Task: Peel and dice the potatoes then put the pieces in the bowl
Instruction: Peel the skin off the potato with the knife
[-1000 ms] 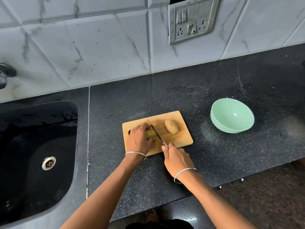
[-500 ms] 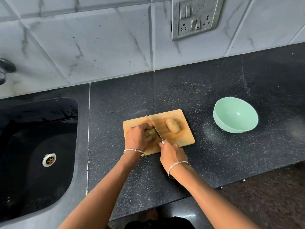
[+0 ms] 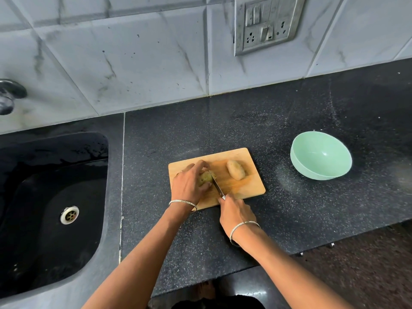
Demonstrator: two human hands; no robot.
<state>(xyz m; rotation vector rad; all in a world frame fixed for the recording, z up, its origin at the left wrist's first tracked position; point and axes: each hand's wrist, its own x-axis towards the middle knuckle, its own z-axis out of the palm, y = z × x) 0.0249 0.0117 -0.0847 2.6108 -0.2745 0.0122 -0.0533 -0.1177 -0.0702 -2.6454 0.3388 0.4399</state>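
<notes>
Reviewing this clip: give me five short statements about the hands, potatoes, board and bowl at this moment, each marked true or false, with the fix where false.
1. The left hand steadies a potato on the cutting board. True.
2. The right hand holds a peeler. False: it holds a knife, blade against the held potato.
3. The green bowl already holds diced pieces. False: it is empty.
4. A second potato lies untouched on the board, to the right of the knife. True.
5. The bowl stands in the sink. False: it stands on the counter, right of the board.
</notes>
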